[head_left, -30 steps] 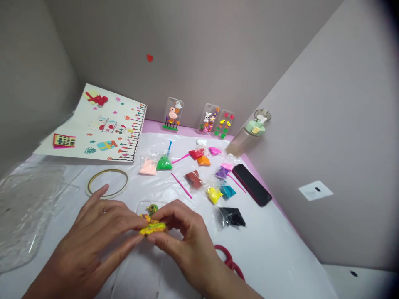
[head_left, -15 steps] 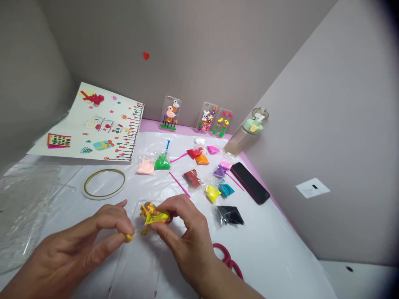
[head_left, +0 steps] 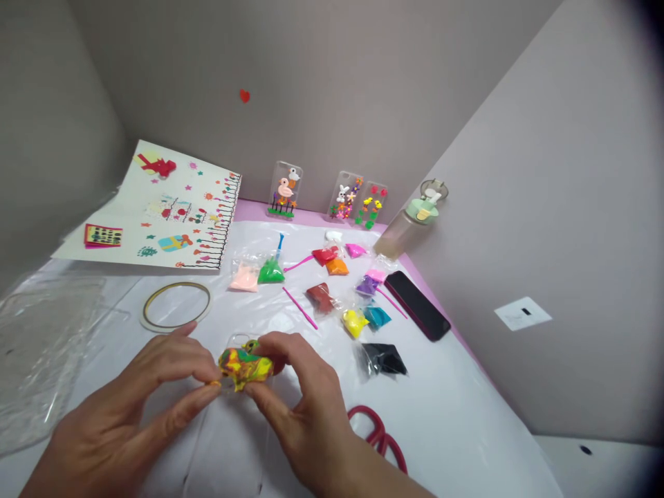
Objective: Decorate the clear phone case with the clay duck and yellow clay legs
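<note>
A marbled lump of modelling clay [head_left: 247, 366], yellow with green and red swirls, is gripped between the thumb and fingers of my right hand [head_left: 306, 408]. My left hand [head_left: 150, 401] pinches a small orange-yellow bit of clay [head_left: 214, 383] close against the lump's left end; whether the two touch I cannot tell. Below both hands lies a clear phone case [head_left: 228, 443], partly hidden by them. Red-handled scissors [head_left: 381, 443] rest beside my right wrist, their blades out of sight.
Several bags of coloured clay, among them green [head_left: 271, 270], yellow [head_left: 355, 323] and black [head_left: 384, 360], lie with pink tools [head_left: 299, 308] beyond my hands. A tape roll [head_left: 146, 319], phone [head_left: 418, 305], bottle [head_left: 403, 234], decorated cases [head_left: 285, 189] and decorated paper [head_left: 124, 200] surround them.
My right hand has turned the clay lump, showing its green and red side, and shifted it slightly left. The left hand's small clay bit is now right beside the lump.
</note>
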`<state>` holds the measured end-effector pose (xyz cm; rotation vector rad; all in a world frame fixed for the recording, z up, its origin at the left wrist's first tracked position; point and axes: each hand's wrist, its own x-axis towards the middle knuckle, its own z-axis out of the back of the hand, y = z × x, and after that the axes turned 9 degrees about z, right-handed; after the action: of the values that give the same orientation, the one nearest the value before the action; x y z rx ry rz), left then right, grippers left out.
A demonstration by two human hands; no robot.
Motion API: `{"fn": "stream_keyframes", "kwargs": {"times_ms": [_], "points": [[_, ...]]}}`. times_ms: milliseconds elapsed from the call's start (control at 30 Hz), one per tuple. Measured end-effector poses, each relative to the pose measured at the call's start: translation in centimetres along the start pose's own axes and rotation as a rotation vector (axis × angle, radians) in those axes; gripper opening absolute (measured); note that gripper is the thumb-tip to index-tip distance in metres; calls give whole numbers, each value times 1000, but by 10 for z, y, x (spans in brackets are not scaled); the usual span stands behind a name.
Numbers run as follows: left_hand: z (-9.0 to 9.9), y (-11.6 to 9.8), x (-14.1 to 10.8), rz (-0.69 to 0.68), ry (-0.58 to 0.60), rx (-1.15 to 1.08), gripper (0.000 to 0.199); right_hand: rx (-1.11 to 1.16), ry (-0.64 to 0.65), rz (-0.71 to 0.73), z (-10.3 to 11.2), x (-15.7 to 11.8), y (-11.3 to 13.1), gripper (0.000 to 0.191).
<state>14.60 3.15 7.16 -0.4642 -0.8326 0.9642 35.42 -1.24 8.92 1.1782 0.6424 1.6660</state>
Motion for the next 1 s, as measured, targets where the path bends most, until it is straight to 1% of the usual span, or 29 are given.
{"fn": "stream_keyframes", "kwargs": {"times_ms": [100,200,300,433,567,700,767,833,900,1000], "points": [[-1,-3,-2,-16,53,-63,25,-41,31,27,-3,-3,-3,34],[-4,-1,-2,-105,78,50,33,-84,41,120,-7,-6,-5,39],[-6,1,0,-187,62,168,35,-97,37,161,-10,-7,-5,40],[-4,1,0,-237,21,271,38,-87,52,156,-9,-7,-3,35],[-2,-4,0,-227,41,283,36,-102,33,191,-9,-5,-2,34],[-1,-12,1,-163,14,193,37,-153,-25,306,-11,-5,-2,32],[-2,-14,2,-162,17,172,34,-178,-37,348,-12,-5,-2,33],[-2,-15,4,-177,19,179,28,-191,-35,368,-13,-5,-1,32],[-2,-16,6,-186,-16,178,24,-204,-20,369,-13,-5,0,28],[-3,-17,8,-147,-30,136,21,-235,14,366,-13,-3,3,21]]}}
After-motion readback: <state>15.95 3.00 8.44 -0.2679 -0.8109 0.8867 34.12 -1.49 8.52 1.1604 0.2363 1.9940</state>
